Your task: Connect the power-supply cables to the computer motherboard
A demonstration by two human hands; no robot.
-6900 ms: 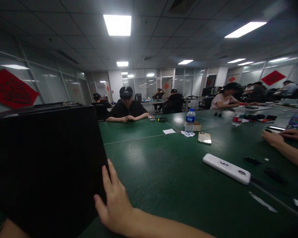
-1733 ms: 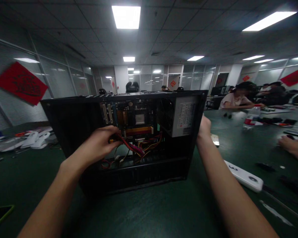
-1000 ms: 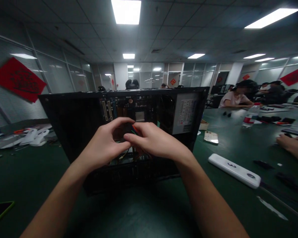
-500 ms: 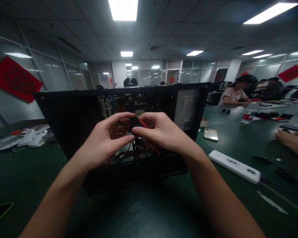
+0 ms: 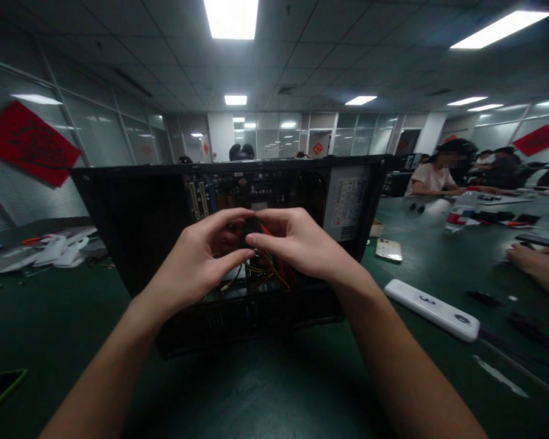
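Note:
An open black computer case (image 5: 256,314) lies tilted on the table in front of me. Between my hands is a black cable connector (image 5: 251,229) with red, orange and yellow cables (image 5: 281,279) hanging below it. My right hand (image 5: 304,247) pinches it between thumb and fingers. From the other side my left hand (image 5: 190,259) curls round it, thumb tip at its lower edge; the contact is partly hidden. Behind the fingers show the motherboard (image 5: 268,180), a round fan (image 5: 312,190) and the labelled power supply (image 5: 346,196).
To the right lie a white power strip (image 5: 432,310), a phone (image 5: 388,250) and a water bottle (image 5: 460,212). Another person's hand (image 5: 528,259) rests at the right edge. White scraps (image 5: 59,250) lie at left; a green-edged dark object (image 5: 2,390) is near.
My fingertips have drawn closer together over the connector, and it is now more covered. The cables below have shifted slightly. The whole view has moved a little.

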